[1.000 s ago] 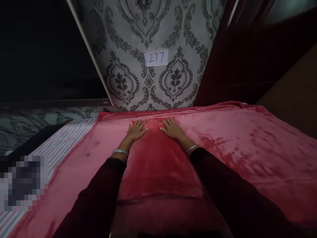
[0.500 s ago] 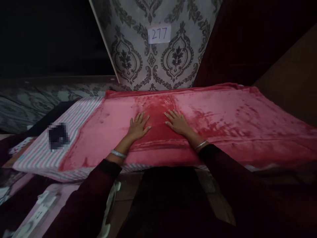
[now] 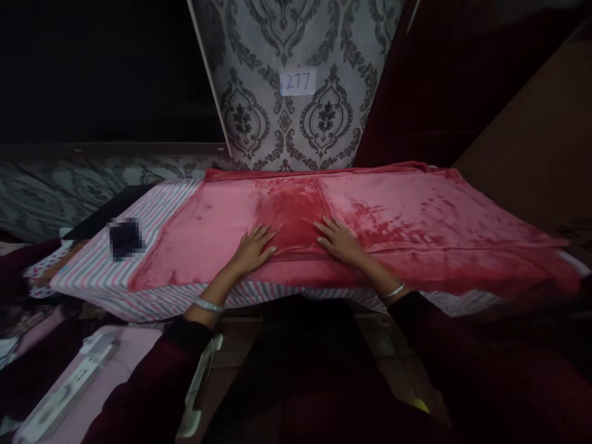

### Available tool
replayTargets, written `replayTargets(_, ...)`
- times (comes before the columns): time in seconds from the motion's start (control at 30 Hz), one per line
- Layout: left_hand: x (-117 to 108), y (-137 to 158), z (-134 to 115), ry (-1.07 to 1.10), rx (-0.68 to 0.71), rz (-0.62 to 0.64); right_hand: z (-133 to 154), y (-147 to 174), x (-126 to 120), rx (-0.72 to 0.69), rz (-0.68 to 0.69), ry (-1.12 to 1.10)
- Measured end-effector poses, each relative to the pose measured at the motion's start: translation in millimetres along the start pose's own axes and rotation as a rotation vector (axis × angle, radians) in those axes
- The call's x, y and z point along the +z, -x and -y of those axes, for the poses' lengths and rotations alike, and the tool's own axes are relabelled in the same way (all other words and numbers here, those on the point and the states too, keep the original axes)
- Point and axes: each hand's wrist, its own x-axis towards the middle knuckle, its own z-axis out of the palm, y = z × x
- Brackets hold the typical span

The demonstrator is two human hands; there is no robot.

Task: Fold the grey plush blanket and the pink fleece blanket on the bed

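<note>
A plush blanket (image 3: pixel 208 228), pink with darker red patches, is spread over a striped cloth (image 3: pixel 106 271) on the table. My left hand (image 3: pixel 252 250) lies palm down on its near middle part, fingers spread. Flat on the same blanket, a short way to the right, rests my right hand (image 3: pixel 340 240), its fingers also apart. A dark red patch shows between the two hands. Folded edges run along the far side and near the front of the blanket. Neither hand grips anything.
A blurred-out dark object (image 3: pixel 126 239) lies on the striped cloth at left. Behind stand a large dark screen (image 3: pixel 106 74) and a patterned wall with a paper marked 277 (image 3: pixel 298 81). A white power strip (image 3: pixel 69 394) sits low at the left on a pink surface.
Both hands have slid over the blanket toward me, now closer to its front edge and slightly farther apart. The head view has shifted a little.
</note>
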Motion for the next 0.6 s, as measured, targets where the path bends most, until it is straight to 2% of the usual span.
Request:
replayTargets(0.13,3.8,17.5,-2.5,0.009,0.038,-0.130,-8.6,27.2,13.9,-0.004,-0.126,-0.190)
replayTargets(0.27,3.5,7.9,-22.7,0.021,0.189,-0.253,-32.0,38.5,21.9,0.015,-0.307,-0.490)
replayTargets(0.33,6.2,-4.9,-42.0,0.053,0.294,-0.257,-41.1,39.9,24.5,0.039,-0.368,-0.605)
replayTargets(0.43,14.2,-25.2,-73.5,0.077,0.397,-0.225,-46.0,40.0,26.8,0.026,-0.386,-0.686)
replayTargets(0.6,24.5,-44.9,-103.1,0.061,0.345,-0.209,-41.4,40.1,24.9,-0.065,-0.394,-0.606)
